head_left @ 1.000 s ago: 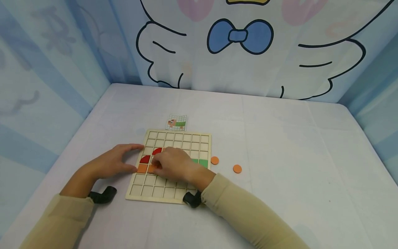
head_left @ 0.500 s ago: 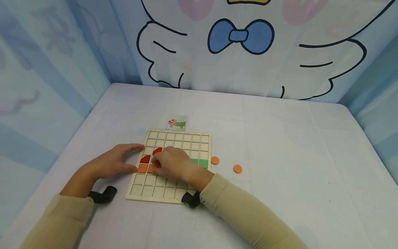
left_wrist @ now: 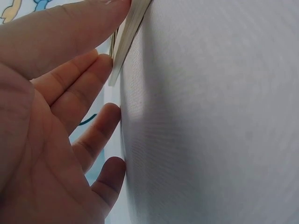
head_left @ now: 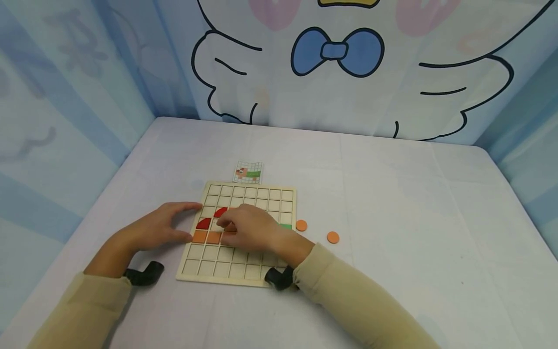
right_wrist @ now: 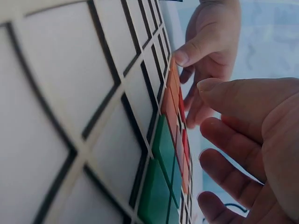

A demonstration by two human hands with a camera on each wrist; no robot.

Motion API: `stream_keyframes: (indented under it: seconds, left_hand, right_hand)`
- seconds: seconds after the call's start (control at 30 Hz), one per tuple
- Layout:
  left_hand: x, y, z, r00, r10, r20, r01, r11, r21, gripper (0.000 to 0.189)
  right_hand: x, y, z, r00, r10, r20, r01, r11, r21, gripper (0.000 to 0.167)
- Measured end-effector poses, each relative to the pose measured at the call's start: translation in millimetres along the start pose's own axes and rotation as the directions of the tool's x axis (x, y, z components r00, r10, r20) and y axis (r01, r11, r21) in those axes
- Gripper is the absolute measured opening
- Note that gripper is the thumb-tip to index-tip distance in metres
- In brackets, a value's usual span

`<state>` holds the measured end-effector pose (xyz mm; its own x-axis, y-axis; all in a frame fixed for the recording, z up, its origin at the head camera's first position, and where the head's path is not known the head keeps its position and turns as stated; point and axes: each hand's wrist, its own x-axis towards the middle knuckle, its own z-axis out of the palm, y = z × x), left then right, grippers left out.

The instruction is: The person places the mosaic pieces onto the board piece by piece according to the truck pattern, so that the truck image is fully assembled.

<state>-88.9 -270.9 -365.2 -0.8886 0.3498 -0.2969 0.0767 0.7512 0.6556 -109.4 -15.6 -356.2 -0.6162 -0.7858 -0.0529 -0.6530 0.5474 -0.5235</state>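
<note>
A pale wooden grid board [head_left: 213, 266] lies on the table. My left hand [head_left: 159, 225] rests at its left edge, thumb and forefinger spread and touching the rim, other fingers loosely extended in the left wrist view. Over the board's middle is my right hand [head_left: 253, 228], its fingers lightly bent and apart, with nothing between them in the right wrist view. Set in the grid are an orange square [head_left: 214, 237] beside another at the left edge, red rounded pieces [head_left: 203, 223] and green squares [right_wrist: 156, 196]. My right hand hides several middle cells.
Behind the board lies a small printed card [head_left: 247, 172] with a coloured grid picture. One orange disc [head_left: 301, 225] sits close to the board's right edge, another orange disc [head_left: 333, 237] farther right. A printed curtain hangs behind the white-covered table [head_left: 414, 208].
My right hand has shifted a little to the right, off the second orange square, which now shows fully. It now covers more of the green pieces. The left hand stays still.
</note>
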Motion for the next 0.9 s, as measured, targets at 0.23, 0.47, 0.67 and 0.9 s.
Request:
stream_keyframes:
  seconds: [0.23,0.47,0.67,0.9]
  left_hand:
    - [0.6,0.7,0.6,1.000,0.022,-0.012,-0.022,1.000,0.014,0.073]
    - [0.8,0.2,1.9,1.000,-0.002,-0.010,0.002,1.000,0.019,0.073]
    - [0.8,1.9,2.3,1.000,-0.012,-0.012,0.012,1.000,0.026,0.074]
    - [0.3,2.7,2.7,1.000,-0.025,-0.014,0.025,0.999,0.025,0.074]
  right_hand:
    - [-18.9,4,-9,0.999,-0.036,-0.038,0.039,0.995,0.093,0.033]
    - [-38.4,9,-17,0.999,-0.009,-0.045,0.016,0.989,0.144,0.042]
    - [-57.5,18,-24,0.997,0.010,-0.073,0.002,0.988,0.154,0.044]
    - [-79.0,31,-32,0.996,0.050,-0.070,-0.040,0.988,0.146,0.043]
